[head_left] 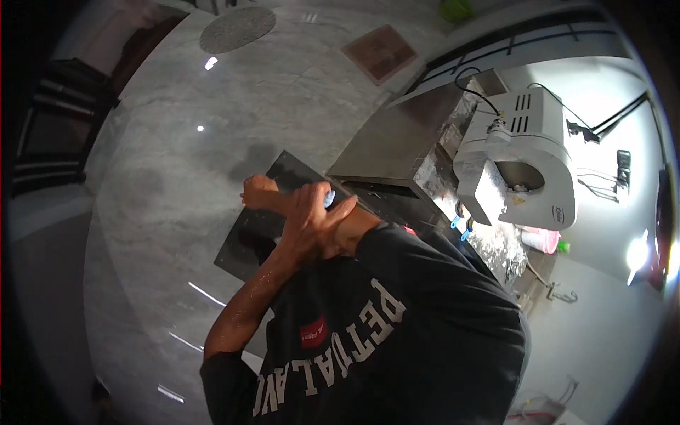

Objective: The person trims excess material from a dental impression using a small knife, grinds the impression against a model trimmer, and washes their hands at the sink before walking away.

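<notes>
My left hand (310, 221) presses on my right forearm near the elbow, its fingers curled round a small pale blue piece (329, 198), mostly covered. Whether that piece is cloth or sponge I cannot tell. Drops of water glisten on my left forearm. Bent across in front of me, my right arm ends in my right hand (260, 190), which is curled into a fist. Nothing shows in it, though its palm is hidden. Below both arms lies a dark flat panel (237, 251), partly covered by them.
To the right, a white machine (520, 152) with a round opening stands on a metal worktop (407, 134) littered with pale residue. Blue-handled tools (460, 228) and a pink-and-white container (540, 239) are beside it. A round mat (237, 30) and a brownish mat (380, 54) lie on the grey floor.
</notes>
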A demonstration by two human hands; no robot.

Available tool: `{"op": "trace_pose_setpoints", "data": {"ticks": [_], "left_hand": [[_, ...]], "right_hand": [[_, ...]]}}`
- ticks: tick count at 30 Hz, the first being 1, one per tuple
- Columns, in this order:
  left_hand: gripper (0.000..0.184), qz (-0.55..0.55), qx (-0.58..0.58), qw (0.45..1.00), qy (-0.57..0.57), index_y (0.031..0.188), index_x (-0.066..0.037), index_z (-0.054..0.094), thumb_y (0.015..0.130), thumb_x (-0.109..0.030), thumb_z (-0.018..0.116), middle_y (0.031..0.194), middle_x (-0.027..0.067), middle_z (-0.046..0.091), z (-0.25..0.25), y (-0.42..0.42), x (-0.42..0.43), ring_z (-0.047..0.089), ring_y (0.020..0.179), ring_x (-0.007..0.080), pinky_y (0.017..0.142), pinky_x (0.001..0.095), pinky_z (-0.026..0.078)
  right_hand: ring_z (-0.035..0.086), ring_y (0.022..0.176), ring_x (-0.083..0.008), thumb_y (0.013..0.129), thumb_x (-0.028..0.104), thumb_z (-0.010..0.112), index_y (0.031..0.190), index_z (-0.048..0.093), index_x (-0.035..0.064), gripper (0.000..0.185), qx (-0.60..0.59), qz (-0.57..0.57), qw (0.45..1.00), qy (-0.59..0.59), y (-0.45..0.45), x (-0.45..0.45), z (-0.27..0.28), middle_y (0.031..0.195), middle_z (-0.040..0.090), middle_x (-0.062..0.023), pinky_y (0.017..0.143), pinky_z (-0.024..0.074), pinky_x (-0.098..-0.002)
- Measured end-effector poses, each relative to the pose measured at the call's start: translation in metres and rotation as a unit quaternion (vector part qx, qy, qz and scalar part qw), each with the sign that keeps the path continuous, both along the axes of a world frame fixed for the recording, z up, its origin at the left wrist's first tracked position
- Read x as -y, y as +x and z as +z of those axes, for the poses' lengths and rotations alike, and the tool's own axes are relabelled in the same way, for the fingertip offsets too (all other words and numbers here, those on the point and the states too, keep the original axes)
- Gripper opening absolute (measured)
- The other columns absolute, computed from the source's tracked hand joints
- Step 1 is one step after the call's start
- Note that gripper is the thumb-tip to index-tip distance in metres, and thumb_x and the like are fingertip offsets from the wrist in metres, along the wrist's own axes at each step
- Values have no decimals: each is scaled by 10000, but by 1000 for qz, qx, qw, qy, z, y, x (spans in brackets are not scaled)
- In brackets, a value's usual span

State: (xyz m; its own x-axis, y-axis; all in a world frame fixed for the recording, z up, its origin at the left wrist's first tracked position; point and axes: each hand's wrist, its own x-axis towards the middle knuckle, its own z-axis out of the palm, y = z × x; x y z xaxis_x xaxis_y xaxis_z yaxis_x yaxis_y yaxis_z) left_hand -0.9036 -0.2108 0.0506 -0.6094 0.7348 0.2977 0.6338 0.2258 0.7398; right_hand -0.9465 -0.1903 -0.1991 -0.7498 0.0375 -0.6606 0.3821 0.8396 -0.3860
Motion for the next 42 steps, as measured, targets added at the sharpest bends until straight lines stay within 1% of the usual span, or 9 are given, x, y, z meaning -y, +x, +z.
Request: {"op": "trace_pose_setpoints", "data": {"ticks": [8, 14, 18, 21, 24, 28, 38, 41, 42], "left_hand": [[473, -79, -42, 996, 6, 1107, -124, 706, 709, -351, 824, 1026, 116, 526, -39, -12, 62, 535, 955, 285, 825, 405, 427], [765, 0, 66, 991, -116, 1205, -158, 678, 497, -292, 935, 1117, 162, 505, -104, -60, 188, 516, 1072, 344, 907, 458, 427], [859, 168, 68, 967, -178, 1380, -124, 559, 627, -329, 918, 1036, 157, 530, -124, -92, 284, 549, 990, 327, 871, 429, 460], [640, 409, 285, 859, -117, 1326, -34, 585, 797, -297, 831, 918, 103, 577, -174, -100, 380, 563, 820, 225, 733, 366, 489], [466, 447, 151, 820, -325, 1228, -26, 647, 881, -316, 761, 821, -8, 556, -220, -85, 491, 478, 664, 99, 585, 280, 435], [382, 600, 524, 604, 37, 1185, -105, 683, 922, -383, 676, 771, -37, 480, -180, -61, 497, 425, 631, 71, 555, 226, 366], [436, 481, 549, 343, 591, 1229, -38, 621, 1002, -402, 543, 726, 5, 532, -107, -21, 492, 480, 654, 110, 584, 268, 406], [407, 694, 412, 546, -224, 905, -43, 737, 889, -444, 673, 710, 46, 583, -119, 29, 499, 523, 688, 132, 612, 311, 440], [410, 724, 445, 505, -151, 909, -44, 734, 876, -450, 689, 719, 50, 589, -119, 44, 503, 533, 705, 134, 612, 315, 441]], "right_hand": [[681, 907, -252, 831, 315, 666, 968, 715, 42, 309, -4, 12, 999, -42, 14, 70, 14, 951, 705, -132, 807, 552, -371], [665, 925, -278, 862, 262, 612, 1005, 699, 41, 277, -28, 43, 998, -35, 19, 101, 8, 966, 691, -153, 804, 541, -373], [683, 980, -351, 880, 308, 661, 1057, 741, 70, 308, 4, 158, 987, 9, 1, 58, 24, 1061, 713, -179, 875, 542, -414], [697, 935, -321, 918, 389, 630, 1017, 750, 64, 360, 145, -305, 902, -268, -6, -28, 66, 999, 724, -163, 821, 571, -423], [677, 767, -201, 901, 259, 619, 946, 754, 62, 243, 19, -168, 982, 82, -5, -92, 35, 878, 720, -113, 694, 552, -362], [586, 603, -132, 905, 193, 601, 984, 722, 8, 235, -48, -300, 939, -164, -60, -114, 86, 764, 683, -81, 562, 484, -300], [500, 585, -82, 972, 208, 589, 891, 690, 19, 229, 73, -105, 906, -403, -265, 51, 177, 692, 597, -13, 523, 392, -254], [543, 588, -149, 927, 190, 606, 786, 681, 11, 240, -237, 230, 944, -4, -298, 79, 121, 672, 599, -48, 561, 446, -324], [566, 595, -181, 906, 185, 605, 783, 675, -6, 238, -124, 166, 975, -83, -306, 94, 121, 669, 613, -85, 579, 456, -357]]}}
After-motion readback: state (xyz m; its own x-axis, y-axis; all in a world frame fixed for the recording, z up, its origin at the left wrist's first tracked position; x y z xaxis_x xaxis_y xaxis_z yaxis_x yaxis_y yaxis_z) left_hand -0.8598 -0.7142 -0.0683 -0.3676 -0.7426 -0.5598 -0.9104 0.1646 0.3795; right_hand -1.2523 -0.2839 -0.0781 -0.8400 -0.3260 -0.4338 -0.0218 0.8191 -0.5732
